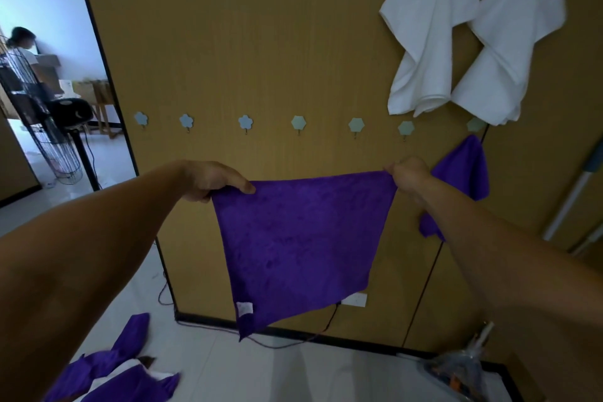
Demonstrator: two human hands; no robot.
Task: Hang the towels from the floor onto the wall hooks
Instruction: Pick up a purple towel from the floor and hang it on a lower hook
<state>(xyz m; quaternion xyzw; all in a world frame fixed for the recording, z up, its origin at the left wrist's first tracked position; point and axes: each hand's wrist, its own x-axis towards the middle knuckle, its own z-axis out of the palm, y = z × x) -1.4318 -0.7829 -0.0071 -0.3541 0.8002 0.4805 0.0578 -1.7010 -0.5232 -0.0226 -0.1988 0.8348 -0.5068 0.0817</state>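
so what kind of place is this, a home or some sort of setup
Probably a staged indoor practice room, not a lived-in home: a wood-look panel wall carries rows of stick-on hooks, white towels hang from the upper row, and a standing fan sits in the next room.

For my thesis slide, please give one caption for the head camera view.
Both hands, left hand and right hand, stretch a purple towel below a row of wall hooks.

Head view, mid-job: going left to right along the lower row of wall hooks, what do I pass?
Three free blue flower hooks → three free green hexagon hooks → last green hook, with a purple towel hanging just below it.
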